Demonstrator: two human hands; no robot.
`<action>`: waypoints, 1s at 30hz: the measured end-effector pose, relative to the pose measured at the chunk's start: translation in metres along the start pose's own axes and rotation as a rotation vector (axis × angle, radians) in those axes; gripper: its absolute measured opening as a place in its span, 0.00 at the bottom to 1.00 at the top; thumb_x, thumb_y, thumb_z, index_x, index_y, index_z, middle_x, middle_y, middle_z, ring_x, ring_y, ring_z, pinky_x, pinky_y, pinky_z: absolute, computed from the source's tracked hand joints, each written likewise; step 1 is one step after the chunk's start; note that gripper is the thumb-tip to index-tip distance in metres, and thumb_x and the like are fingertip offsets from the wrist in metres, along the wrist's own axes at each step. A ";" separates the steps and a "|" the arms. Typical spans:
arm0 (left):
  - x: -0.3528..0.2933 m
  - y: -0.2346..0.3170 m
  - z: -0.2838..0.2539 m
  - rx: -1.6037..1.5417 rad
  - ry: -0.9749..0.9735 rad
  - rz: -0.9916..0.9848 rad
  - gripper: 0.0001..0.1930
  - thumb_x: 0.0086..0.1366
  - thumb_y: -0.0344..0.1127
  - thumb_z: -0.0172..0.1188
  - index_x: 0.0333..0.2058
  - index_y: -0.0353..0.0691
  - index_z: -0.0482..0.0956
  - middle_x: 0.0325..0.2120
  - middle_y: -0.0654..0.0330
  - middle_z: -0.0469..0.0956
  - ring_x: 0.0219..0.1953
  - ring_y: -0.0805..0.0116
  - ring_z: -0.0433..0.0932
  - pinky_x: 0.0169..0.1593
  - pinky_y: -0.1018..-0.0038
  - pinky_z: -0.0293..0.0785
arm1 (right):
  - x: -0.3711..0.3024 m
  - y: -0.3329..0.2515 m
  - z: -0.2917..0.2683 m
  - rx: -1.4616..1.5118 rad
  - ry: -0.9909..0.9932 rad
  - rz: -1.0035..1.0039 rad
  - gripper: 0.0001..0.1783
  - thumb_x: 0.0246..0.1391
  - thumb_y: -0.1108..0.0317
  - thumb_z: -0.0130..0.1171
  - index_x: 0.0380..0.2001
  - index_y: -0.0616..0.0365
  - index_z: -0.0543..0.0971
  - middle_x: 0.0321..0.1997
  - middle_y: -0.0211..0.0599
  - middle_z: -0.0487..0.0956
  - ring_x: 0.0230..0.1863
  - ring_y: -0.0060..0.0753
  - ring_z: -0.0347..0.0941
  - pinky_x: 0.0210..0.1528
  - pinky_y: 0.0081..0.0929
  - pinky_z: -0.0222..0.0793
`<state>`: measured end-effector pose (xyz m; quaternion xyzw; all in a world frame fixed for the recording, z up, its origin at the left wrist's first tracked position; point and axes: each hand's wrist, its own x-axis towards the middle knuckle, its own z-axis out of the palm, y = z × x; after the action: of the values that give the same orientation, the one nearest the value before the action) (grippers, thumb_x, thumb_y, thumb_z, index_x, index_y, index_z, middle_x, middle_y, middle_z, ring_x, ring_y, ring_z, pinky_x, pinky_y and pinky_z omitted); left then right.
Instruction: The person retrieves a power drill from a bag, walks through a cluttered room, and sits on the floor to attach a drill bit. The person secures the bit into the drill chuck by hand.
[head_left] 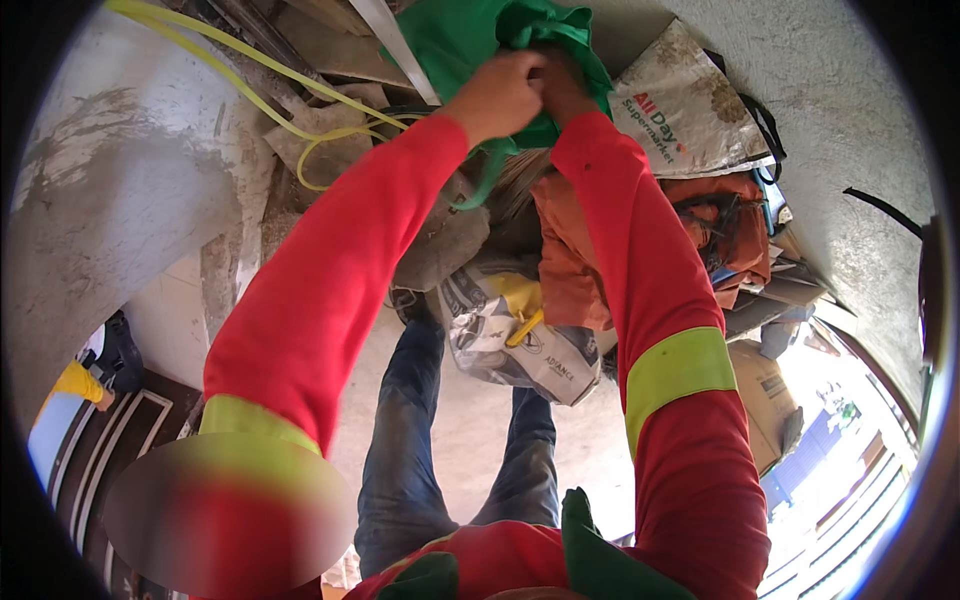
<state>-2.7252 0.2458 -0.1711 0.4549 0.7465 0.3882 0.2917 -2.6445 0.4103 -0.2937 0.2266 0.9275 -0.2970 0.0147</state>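
Both my arms, in red sleeves with yellow-green bands, reach up to a green cloth bag (445,35) at the far top. My left hand (500,95) is closed, its fingers curled in against the right hand; what they pinch is hidden. My right hand (563,85) lies in shadow among the bag's folds, its fingers out of sight. The bag's green strap (487,178) hangs below my left hand. Right of my hands leans a dirty white shopping bag (690,105) with dark handles.
Below the arms lie orange-brown cloth or plastic (570,250) and a grey-white printed sack (520,345) with a yellow piece. A yellow hose (260,75) loops at upper left, near a white bar (395,45). A cardboard box (760,400) stands right; another person's yellow sleeve (78,383) shows far left.
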 end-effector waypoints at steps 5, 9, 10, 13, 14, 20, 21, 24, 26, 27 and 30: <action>0.027 -0.140 0.043 0.665 0.029 0.085 0.14 0.60 0.35 0.52 0.35 0.31 0.82 0.38 0.39 0.82 0.44 0.41 0.82 0.51 0.51 0.77 | 0.010 0.005 0.009 -0.145 0.476 -0.209 0.10 0.60 0.65 0.55 0.43 0.53 0.79 0.43 0.44 0.80 0.44 0.48 0.78 0.47 0.42 0.73; 0.044 -0.157 0.061 0.572 0.132 -0.033 0.17 0.61 0.40 0.53 0.38 0.32 0.83 0.37 0.39 0.83 0.42 0.41 0.83 0.50 0.52 0.79 | 0.004 0.040 0.020 -0.439 0.574 -0.339 0.09 0.64 0.62 0.50 0.37 0.54 0.75 0.29 0.40 0.76 0.32 0.45 0.76 0.34 0.44 0.70; 0.050 -0.171 0.054 0.581 0.134 -0.076 0.17 0.61 0.41 0.54 0.38 0.32 0.83 0.36 0.39 0.83 0.41 0.40 0.83 0.50 0.52 0.79 | 0.005 0.032 0.025 -0.379 0.485 -0.315 0.10 0.66 0.61 0.48 0.36 0.54 0.74 0.26 0.39 0.74 0.29 0.43 0.75 0.32 0.44 0.69; 0.058 -0.184 0.045 0.442 0.152 -0.111 0.19 0.61 0.47 0.56 0.33 0.35 0.85 0.36 0.41 0.83 0.42 0.41 0.82 0.49 0.54 0.78 | 0.004 0.004 0.008 -0.180 0.264 -0.252 0.09 0.63 0.62 0.51 0.39 0.53 0.76 0.32 0.41 0.76 0.35 0.45 0.76 0.38 0.43 0.71; 0.057 -0.184 0.040 0.367 0.151 -0.131 0.19 0.61 0.48 0.56 0.32 0.36 0.86 0.36 0.41 0.83 0.42 0.41 0.82 0.49 0.55 0.78 | 0.003 -0.005 0.001 -0.123 0.209 -0.256 0.09 0.63 0.62 0.52 0.40 0.53 0.77 0.34 0.42 0.77 0.37 0.45 0.76 0.40 0.43 0.71; 0.024 -0.094 0.009 0.109 0.171 -0.453 0.19 0.60 0.47 0.67 0.37 0.34 0.84 0.28 0.48 0.84 0.31 0.55 0.83 0.37 0.61 0.76 | 0.003 -0.044 -0.029 0.079 -0.058 -0.255 0.13 0.58 0.64 0.59 0.46 0.52 0.80 0.47 0.46 0.81 0.49 0.49 0.78 0.51 0.41 0.73; 0.016 -0.088 0.009 0.114 0.215 -0.385 0.19 0.60 0.47 0.66 0.36 0.33 0.84 0.28 0.48 0.84 0.32 0.53 0.83 0.37 0.61 0.76 | 0.000 -0.048 -0.029 0.083 -0.048 -0.257 0.14 0.57 0.65 0.61 0.47 0.52 0.81 0.49 0.47 0.82 0.51 0.50 0.78 0.53 0.41 0.74; -0.002 -0.064 0.013 0.096 0.248 -0.236 0.17 0.63 0.45 0.64 0.35 0.32 0.82 0.29 0.45 0.83 0.34 0.46 0.83 0.39 0.59 0.76 | -0.013 -0.041 -0.012 -0.008 0.284 -0.367 0.16 0.56 0.61 0.62 0.48 0.49 0.81 0.44 0.47 0.83 0.47 0.49 0.80 0.48 0.44 0.76; -0.003 -0.065 0.018 0.126 0.283 -0.108 0.16 0.64 0.43 0.64 0.34 0.33 0.82 0.27 0.48 0.83 0.33 0.50 0.83 0.39 0.60 0.76 | -0.024 -0.052 -0.015 -0.040 0.230 -0.187 0.16 0.54 0.62 0.63 0.47 0.50 0.81 0.40 0.46 0.83 0.43 0.52 0.80 0.46 0.44 0.77; -0.003 -0.066 0.019 0.142 0.299 -0.044 0.15 0.64 0.42 0.64 0.33 0.33 0.82 0.26 0.49 0.83 0.33 0.51 0.84 0.39 0.61 0.77 | -0.027 -0.057 -0.018 -0.057 0.202 -0.096 0.16 0.53 0.62 0.64 0.46 0.51 0.81 0.39 0.46 0.83 0.41 0.53 0.81 0.45 0.44 0.77; 0.012 -0.056 0.016 -0.038 0.120 -0.093 0.14 0.64 0.39 0.65 0.38 0.32 0.81 0.33 0.52 0.84 0.35 0.58 0.83 0.42 0.64 0.77 | -0.036 -0.030 -0.014 0.140 0.421 -0.233 0.18 0.54 0.61 0.64 0.48 0.52 0.80 0.35 0.44 0.84 0.36 0.51 0.83 0.43 0.44 0.79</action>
<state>-2.7429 0.2459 -0.2284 0.3900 0.7755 0.4148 0.2729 -2.6232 0.3816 -0.2599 0.1756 0.9070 -0.3067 -0.2290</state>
